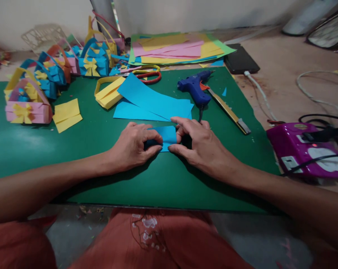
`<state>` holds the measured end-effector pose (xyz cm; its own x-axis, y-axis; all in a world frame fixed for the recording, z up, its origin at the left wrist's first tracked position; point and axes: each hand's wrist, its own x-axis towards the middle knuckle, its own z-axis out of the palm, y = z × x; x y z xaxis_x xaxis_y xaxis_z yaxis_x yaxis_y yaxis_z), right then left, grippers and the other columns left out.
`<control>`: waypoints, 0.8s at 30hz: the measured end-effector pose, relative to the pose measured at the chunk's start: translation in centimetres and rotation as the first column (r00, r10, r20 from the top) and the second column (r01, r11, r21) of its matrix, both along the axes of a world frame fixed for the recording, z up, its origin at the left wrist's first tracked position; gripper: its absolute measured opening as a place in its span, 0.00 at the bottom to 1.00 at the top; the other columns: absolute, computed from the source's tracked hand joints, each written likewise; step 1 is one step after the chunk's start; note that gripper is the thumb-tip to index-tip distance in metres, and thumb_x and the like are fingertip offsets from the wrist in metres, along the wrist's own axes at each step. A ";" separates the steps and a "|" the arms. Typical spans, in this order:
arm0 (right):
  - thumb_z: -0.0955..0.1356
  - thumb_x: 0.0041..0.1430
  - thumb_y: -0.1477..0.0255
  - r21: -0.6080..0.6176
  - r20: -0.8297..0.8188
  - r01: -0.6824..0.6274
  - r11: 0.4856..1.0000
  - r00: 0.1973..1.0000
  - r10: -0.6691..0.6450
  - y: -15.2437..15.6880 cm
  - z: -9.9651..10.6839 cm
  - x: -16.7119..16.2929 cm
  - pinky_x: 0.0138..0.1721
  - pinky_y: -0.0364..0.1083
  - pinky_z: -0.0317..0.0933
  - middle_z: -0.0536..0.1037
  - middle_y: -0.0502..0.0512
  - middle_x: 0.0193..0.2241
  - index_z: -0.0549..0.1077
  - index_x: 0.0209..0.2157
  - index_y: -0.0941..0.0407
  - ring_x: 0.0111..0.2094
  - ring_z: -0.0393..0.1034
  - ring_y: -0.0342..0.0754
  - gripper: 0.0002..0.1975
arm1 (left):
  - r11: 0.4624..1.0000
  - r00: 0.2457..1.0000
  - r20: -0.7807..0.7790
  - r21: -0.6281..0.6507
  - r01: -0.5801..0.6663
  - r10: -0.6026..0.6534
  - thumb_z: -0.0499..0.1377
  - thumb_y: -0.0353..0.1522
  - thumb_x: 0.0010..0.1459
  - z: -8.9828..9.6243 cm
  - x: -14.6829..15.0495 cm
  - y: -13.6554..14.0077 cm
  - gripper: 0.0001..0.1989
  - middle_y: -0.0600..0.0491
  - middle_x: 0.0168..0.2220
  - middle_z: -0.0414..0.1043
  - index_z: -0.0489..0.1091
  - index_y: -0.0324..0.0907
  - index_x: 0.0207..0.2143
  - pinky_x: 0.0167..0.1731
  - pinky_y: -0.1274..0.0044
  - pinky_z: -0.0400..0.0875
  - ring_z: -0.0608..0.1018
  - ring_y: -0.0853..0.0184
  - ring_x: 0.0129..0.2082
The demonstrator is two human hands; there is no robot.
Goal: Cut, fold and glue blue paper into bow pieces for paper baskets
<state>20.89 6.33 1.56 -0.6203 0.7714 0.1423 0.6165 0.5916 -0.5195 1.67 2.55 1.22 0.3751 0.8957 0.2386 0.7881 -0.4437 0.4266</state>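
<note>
A small piece of blue paper with a crease across it lies on the green mat in front of me. My left hand is closed on its left part, thumb at the near edge and fingers curled over the top. At the right end, my right hand has its thumb on the near corner and its fingers at the side edge. Just beyond my hands are blue paper strips, overlapping each other. A folded yellow paper basket with a handle rests against them.
A blue glue gun and a cutter knife lie at the right, near a purple power box with cables. Scissors, coloured sheets and a phone sit behind. Several paper baskets and yellow paper are left.
</note>
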 end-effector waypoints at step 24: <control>0.66 0.52 0.71 -0.018 -0.021 0.033 0.999 0.999 -0.033 0.4 -0.1 0.7 0.44 0.55 0.49 0.74 0.53 0.33 0.66 0.49 0.57 0.39 0.65 0.53 0.21 | 0.999 1.000 0.022 -0.042 0.006 -0.005 0.60 0.29 0.54 0.1 0.0 0.0 0.03 0.55 0.26 0.73 0.74 0.41 0.31 0.37 0.71 0.59 0.72 0.67 0.30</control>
